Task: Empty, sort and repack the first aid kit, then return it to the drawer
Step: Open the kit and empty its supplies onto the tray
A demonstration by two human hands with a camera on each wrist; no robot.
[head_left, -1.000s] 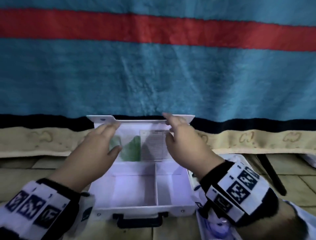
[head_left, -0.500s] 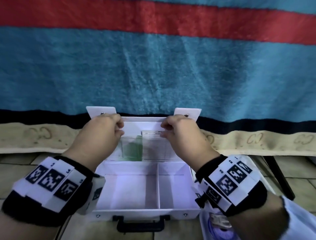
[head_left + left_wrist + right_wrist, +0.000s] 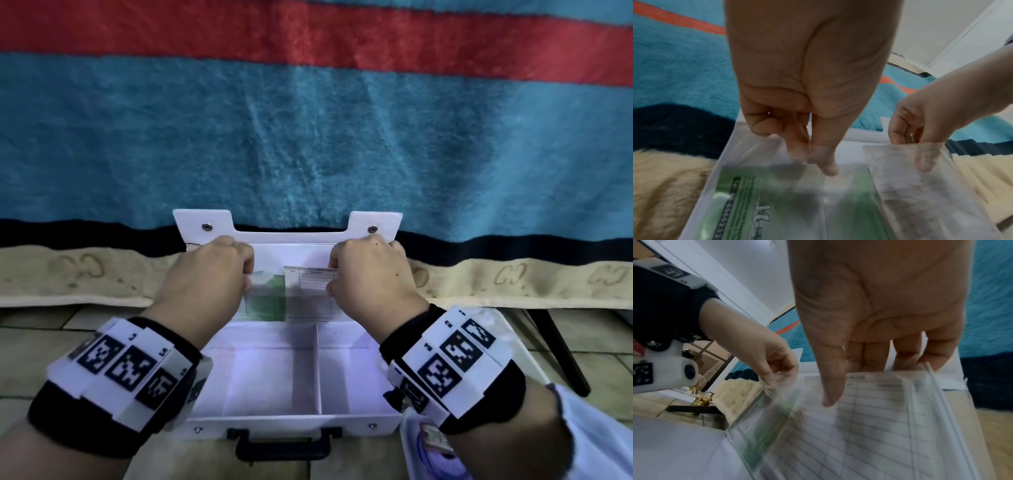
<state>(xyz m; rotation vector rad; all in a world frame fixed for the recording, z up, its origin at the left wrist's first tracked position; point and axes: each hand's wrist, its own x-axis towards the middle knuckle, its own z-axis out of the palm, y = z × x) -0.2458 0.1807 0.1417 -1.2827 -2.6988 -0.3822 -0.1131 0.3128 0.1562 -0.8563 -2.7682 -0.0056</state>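
The white first aid kit lies open on the floor, and both of its compartments are bare. Its lid stands upright against the blanket. A clear pocket on the lid holds a green leaflet and a ruled list sheet. My left hand pinches the pocket's top edge above the leaflet. My right hand pinches the top edge over the sheet, thumb in front and fingers behind.
A blue, red and black blanket hangs behind the kit. The kit's black handle points toward me. A white tray with small items sits at the right, by a black leg. A brass padlock lies on the tiles.
Both hands rose from the lid's face to the top edge of its clear pocket and curled into pinches. The lid now stands more upright.
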